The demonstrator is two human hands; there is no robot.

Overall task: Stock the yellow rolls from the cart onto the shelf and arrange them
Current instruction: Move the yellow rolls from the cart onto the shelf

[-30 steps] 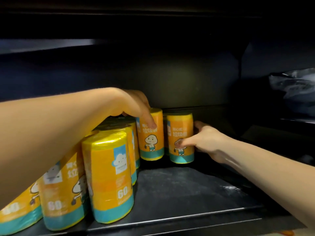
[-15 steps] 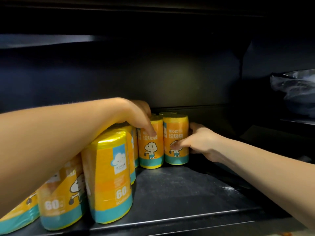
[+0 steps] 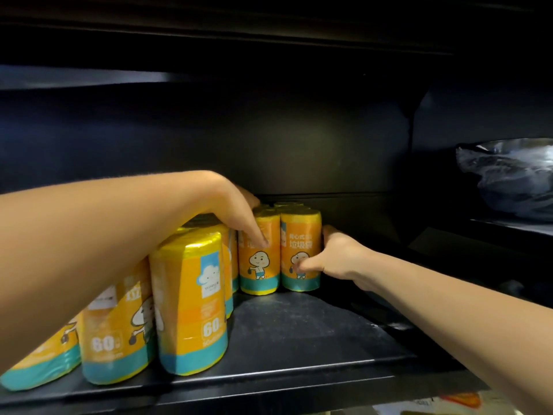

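Close to the front edge of the black shelf [image 3: 299, 339], at its left end, stand yellow rolls with blue-green bottoms. The front roll [image 3: 191, 304] stands up straight, just behind the front edge. It has a small cloud picture and a big 60 on it. The second roll [image 3: 116, 333] touches its left side and tips a little. The leaning roll [image 3: 42, 360] is at the far left and tips a lot. The left arm hides its top. More rolls stand behind these, but the arm covers most of them.

Farther back, near the back wall of the shelf, two rolls stand up straight, side by side and touching. The left hand [image 3: 236, 211] reaches over the near rolls. Its thumb lies on the front of the left back roll [image 3: 259, 265] and its fingers bend over the top, so it holds this roll from above. The right hand [image 3: 335, 256] holds the right back roll [image 3: 300, 235]. Its thumb lies across the cartoon picture on the front, and its fingers wrap round the right side.

A few more yellow tops peek out behind these two.

Far off at the right, a dark shiny bag [image 3: 508, 178] lies on the next shelf over.
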